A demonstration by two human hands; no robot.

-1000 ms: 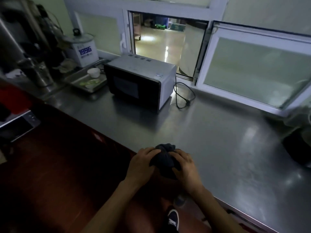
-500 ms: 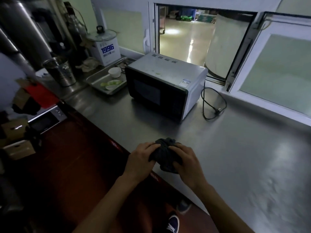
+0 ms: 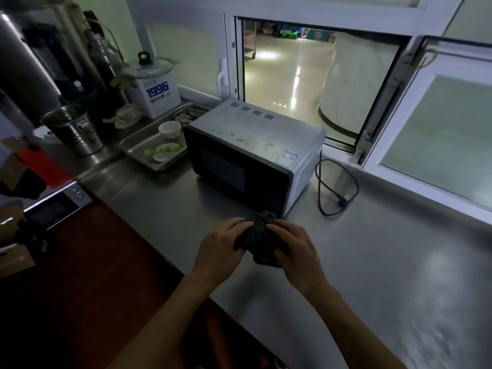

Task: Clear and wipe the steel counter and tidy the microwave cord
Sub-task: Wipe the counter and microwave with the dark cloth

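A bunched dark cloth [image 3: 259,237] is held between both hands just above the steel counter [image 3: 386,262], in front of the microwave's near right corner. My left hand [image 3: 221,246] grips its left side and my right hand [image 3: 298,249] grips its right side. The silver microwave [image 3: 253,153] stands behind them, with green food scraps on its top. Its black cord [image 3: 335,187] lies in a loose loop on the counter to the microwave's right, plug end free near the window ledge.
A steel tray [image 3: 133,150] with a white bowl [image 3: 169,129] and a plate of green scraps sits left of the microwave. A metal bucket [image 3: 73,129], a white "1996" box [image 3: 157,95] with a glass lid, and a crumpled rag stand further left. An open serving window lies behind.
My view has moved closer to the microwave and leftward. Both hands, still holding the cloth, have come nearer to the microwave's front corner.
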